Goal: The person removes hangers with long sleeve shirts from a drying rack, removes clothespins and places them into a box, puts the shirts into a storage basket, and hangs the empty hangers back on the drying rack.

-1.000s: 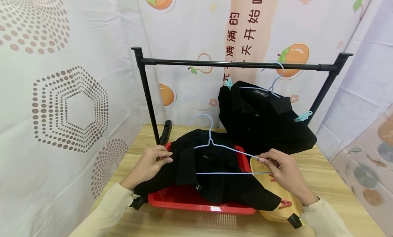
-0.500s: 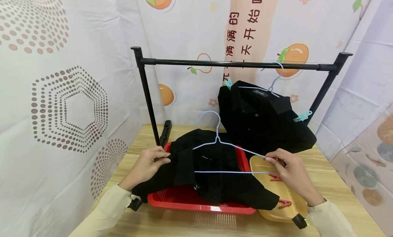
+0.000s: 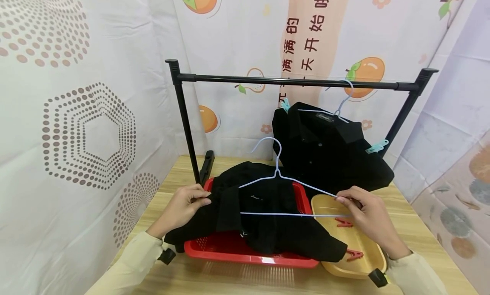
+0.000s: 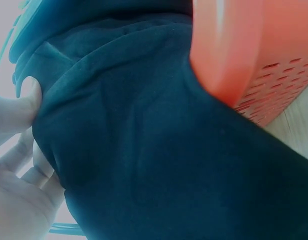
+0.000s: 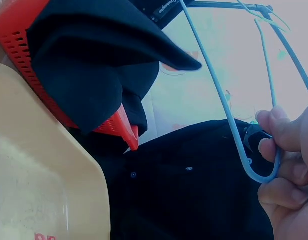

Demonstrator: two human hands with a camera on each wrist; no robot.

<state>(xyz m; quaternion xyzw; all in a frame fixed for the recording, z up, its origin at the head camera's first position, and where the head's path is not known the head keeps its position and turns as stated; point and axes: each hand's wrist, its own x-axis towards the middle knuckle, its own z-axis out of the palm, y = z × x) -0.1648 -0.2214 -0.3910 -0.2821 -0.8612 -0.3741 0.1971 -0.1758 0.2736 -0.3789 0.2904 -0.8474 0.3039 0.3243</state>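
A black collared shirt [image 3: 268, 235] lies spread over the red basket [image 3: 229, 259], with one sleeve over the basket's right rim. My left hand [image 3: 185, 208] pinches the shirt near its left shoulder; in the left wrist view the thumb [image 4: 29, 97] lies against the cloth. A light blue wire hanger [image 3: 296, 183] stands over the shirt, hook upward, its left end hidden behind the collar. My right hand [image 3: 369, 216] pinches the hanger's right end. In the right wrist view that rounded hanger end [image 5: 254, 175] shows outside the shirt, in the fingers.
Behind stands a black rack [image 3: 287, 80]. From its bar hangs another black shirt [image 3: 333, 154] on a blue hanger, with teal clips [image 3: 377, 146] at its shoulders. At right, a yellow tray [image 3: 333, 267] with red clips [image 3: 354, 255] sits beside the basket.
My right hand and the hanger have shifted to the right, the hook moving with them. My left hand has edged slightly left, still on the shirt.
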